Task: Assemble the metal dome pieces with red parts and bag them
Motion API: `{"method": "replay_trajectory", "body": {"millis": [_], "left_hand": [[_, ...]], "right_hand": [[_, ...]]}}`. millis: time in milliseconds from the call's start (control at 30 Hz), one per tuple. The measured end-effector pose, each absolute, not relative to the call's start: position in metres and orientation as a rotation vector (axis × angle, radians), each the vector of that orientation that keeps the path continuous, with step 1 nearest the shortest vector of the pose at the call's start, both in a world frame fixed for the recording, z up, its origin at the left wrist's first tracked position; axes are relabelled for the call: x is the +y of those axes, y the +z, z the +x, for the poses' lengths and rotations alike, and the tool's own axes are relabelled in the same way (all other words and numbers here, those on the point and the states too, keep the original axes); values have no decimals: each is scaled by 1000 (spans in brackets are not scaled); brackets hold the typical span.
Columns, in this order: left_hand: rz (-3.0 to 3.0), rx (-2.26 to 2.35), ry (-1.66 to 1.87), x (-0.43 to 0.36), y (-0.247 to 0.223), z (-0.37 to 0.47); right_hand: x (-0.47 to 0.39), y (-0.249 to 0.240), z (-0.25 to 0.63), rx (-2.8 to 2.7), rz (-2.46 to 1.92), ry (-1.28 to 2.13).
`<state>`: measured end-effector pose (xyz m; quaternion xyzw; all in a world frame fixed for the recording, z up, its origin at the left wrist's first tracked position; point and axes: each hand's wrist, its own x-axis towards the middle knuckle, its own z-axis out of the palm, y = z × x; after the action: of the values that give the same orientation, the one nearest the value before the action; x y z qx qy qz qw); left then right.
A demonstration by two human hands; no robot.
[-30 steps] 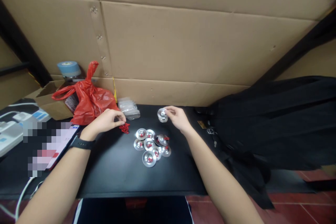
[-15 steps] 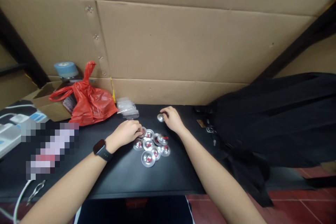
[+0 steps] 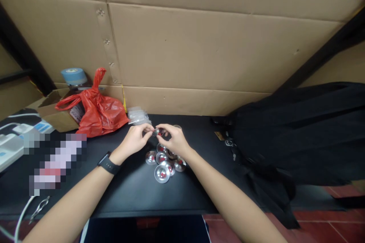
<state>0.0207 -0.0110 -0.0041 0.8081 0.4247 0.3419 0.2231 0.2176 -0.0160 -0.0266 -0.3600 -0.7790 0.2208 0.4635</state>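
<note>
Between my two hands, just above the back of the pile, is a small silvery finger cymbal (image 3: pixel 156 133) with a bit of red on it. The fingertips of my left hand (image 3: pixel 138 136), the arm with a black watch, pinch its left side. My right hand (image 3: pixel 174 138) grips it from the right, its fingers curled. Below them lie several round metal finger cymbals (image 3: pixel 162 174) with red loops at their centres, some overlapping. My right hand partly covers the pile. Another cymbal's rim (image 3: pixel 178 126) peeks out behind my right hand.
Clear plastic sachets (image 3: pixel 137 115) lie at the back, beside a knotted red plastic bag (image 3: pixel 101 115) and a cardboard box (image 3: pixel 61 115). A white power strip (image 3: pixel 14 146) is at the left. Black fabric (image 3: pixel 299 133) covers the right side. A cardboard wall (image 3: pixel 185 53) closes the back.
My left hand has lifted a cymbal from the pile. My right hand has moved left from the single cymbal at the back, leaving it there, and now meets my left hand at the lifted one.
</note>
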Motion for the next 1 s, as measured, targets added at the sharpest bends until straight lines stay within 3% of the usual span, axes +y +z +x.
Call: {"method": "replay_trajectory", "body": {"millis": [167,367,633,1000], "left_hand": [[2345,1305,882,-1,8,-6],[2188,1217,841,6,11,-24],[1886,991,1115,-18,5,23],[2194,1271,1130,-9,27,-12]], "right_hand": [[5,-30,248,-1632,-978,879],[14,-27,277,-1736,-1097,737],[-22,-26,218,-1637,-688,1262],[1,-20,249,-1423,-858,1158]]}}
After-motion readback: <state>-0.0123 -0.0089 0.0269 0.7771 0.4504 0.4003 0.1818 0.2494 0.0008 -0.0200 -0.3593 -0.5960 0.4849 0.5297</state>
